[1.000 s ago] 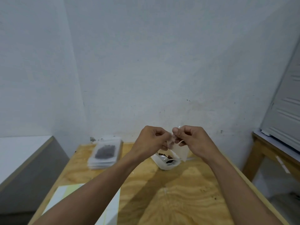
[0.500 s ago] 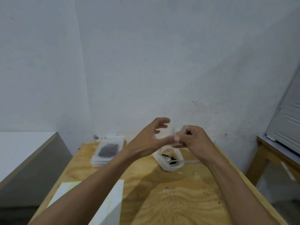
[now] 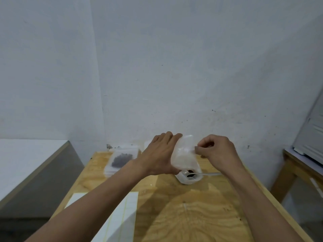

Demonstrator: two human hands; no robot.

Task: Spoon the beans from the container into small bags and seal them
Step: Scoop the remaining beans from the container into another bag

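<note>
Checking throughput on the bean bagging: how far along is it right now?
Done: a stack of filled bags lies at the table's far left, dark beans showing in the top one. In hand: the left hand holds a clear small bag while the right hand pinches its edge; it looks empty. Left: beans remain in the container, where the spoon rests.

bare plywood table (image 3: 201,215) before container (image 3: 189,179)

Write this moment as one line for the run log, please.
left hand: holds bag | right hand: pinches bag edge | bag: empty, above container | spoon: in container | filled bags: left on table
</note>
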